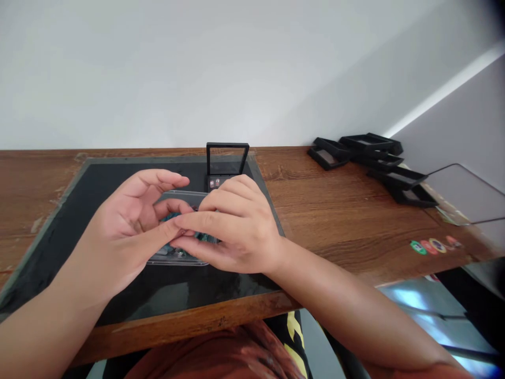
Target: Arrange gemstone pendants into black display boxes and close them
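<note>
My left hand (130,226) and my right hand (236,226) meet at the fingertips above a clear plastic box (185,261). Thumb and fingers of both are pinched together around something small and pinkish, mostly covered by the fingertips. The left hand's upper fingers are loosely curled. Inside the box lie small blue-green and clear pieces, partly hidden by my hands. Just behind them, a black display case (228,158) stands with its framed lid raised. Two small pinkish pieces (214,182) sit in its base.
Several black frame cases (371,150) are piled at the back right of the wooden table (327,231). Round colored stickers (434,246) lie near the right edge. A dark mat (165,295) lies under the box. A pale wall rises behind.
</note>
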`<state>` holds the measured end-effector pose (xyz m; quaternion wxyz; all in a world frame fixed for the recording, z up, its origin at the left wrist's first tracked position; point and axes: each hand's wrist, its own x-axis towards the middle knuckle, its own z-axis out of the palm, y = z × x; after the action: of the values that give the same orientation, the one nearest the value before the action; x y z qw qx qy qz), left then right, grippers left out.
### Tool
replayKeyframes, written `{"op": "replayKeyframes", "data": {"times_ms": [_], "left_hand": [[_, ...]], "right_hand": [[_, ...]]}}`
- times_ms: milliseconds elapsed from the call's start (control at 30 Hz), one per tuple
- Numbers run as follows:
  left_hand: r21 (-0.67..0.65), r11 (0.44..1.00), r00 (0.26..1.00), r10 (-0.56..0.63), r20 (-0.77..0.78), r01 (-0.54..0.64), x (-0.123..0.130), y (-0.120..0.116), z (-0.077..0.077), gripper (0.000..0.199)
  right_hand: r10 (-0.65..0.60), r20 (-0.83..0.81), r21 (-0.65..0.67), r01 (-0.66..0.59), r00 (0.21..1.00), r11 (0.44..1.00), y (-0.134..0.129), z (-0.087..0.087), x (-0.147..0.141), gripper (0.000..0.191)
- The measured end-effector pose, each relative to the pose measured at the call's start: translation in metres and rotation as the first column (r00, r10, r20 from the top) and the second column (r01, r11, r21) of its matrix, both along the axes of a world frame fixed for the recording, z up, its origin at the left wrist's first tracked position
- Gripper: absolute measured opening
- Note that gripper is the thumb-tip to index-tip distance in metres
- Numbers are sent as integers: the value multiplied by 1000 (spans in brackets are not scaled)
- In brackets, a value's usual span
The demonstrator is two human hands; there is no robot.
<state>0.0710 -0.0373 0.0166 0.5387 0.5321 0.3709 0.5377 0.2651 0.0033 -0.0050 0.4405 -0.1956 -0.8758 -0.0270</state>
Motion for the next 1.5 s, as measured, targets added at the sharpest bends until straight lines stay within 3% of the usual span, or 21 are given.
{"op": "replayKeyframes", "data": {"times_ms": [200,433,767,1033,1167,1300,1400,1433,1500], "left_hand": [[16,998,998,55,16,-55,2,0,0,33],[22,999,999,29,43,-30,0,2,-1,32],[33,998,998,48,34,-49,-4,7,-5,35],[53,999,1000,8,18,-9,-6,5,-7,33],[58,997,999,50,-9,-50,-6,5,-7,30],[94,982,981,172,-88,-164,-8,5,-5,27],[247,929,875,350,-334,-277,-15,6,-3,25],[344,896,790,420,-446,-281,-19,7,-2,23],[526,832,582,519,-625,-178,-27,9,0,17]], "right_hand": [[-51,-76,-105,43,996,994,-4,-3,-4,18],[8,-158,-141,-30,987,990,-2,0,-4,14],[82,-148,-238,-116,986,964,4,1,1,12],[90,-114,-240,-115,989,964,5,2,3,14],[60,-124,-241,-89,990,966,5,3,5,14],[-23,-179,-235,-20,984,972,8,3,10,20],[-64,-205,-247,11,977,969,12,3,15,18],[-66,-209,-249,13,976,969,14,4,16,13],[-65,-208,-241,14,976,970,16,4,18,5]]}}
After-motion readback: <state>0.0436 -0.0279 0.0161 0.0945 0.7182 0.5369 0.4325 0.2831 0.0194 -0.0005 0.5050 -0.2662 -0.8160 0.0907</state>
